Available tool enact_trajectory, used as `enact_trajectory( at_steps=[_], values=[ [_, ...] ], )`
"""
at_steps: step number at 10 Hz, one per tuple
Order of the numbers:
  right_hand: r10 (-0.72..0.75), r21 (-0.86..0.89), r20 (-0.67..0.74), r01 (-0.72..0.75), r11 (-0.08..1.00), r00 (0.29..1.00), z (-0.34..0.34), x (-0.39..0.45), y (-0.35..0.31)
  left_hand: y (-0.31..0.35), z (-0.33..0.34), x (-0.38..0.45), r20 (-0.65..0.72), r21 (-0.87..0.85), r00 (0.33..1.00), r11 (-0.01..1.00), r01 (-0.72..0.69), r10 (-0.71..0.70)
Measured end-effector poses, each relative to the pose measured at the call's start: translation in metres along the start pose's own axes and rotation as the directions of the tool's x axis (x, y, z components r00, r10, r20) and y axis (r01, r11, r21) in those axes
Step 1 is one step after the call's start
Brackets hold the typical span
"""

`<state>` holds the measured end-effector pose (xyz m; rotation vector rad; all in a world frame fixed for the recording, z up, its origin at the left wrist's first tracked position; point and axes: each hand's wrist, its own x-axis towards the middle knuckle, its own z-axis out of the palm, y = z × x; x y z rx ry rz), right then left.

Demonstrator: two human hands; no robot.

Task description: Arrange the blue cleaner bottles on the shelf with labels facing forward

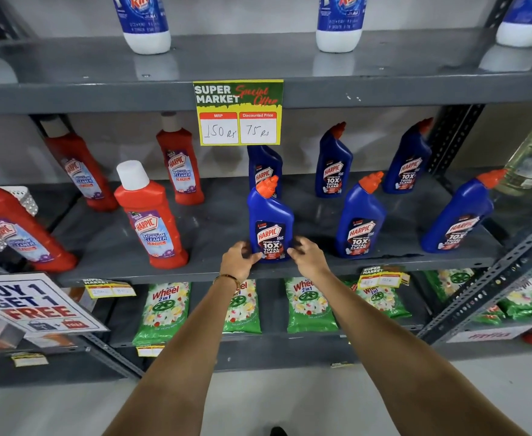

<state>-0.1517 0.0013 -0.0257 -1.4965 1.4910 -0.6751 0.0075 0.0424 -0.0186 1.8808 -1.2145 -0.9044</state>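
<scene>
both hands (l (pixel 239 259), r (pixel 306 253)) cup front blue bottle (pixel 270 228), label fwd.

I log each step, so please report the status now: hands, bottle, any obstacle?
Left hand and right hand grip front blue Harpic bottle at base. Bottle upright, label forward. Nothing blocking.

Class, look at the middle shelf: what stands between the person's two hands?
In the head view, a blue plastic cleaner bottle with an orange cap stands between the left hand and right hand, label facing forward.
</scene>
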Motion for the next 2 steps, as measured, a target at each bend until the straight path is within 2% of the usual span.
enact_trajectory(
  at_steps=[1, 2],
  values=[
    [-0.050, -0.137, -0.043, 0.044, 0.990, 0.998, -0.004, -0.011, -0.003, 0.002, -0.004, -0.010, -0.028, 0.056, 0.999, 0.998, 0.024, -0.022],
    [-0.199, -0.320, -0.122, 0.151, 0.935, 0.972, -0.003, -0.027, -0.005, 0.001, -0.007, -0.023, -0.122, 0.163, 0.992, 0.987, 0.006, 0.014]
  ],
)
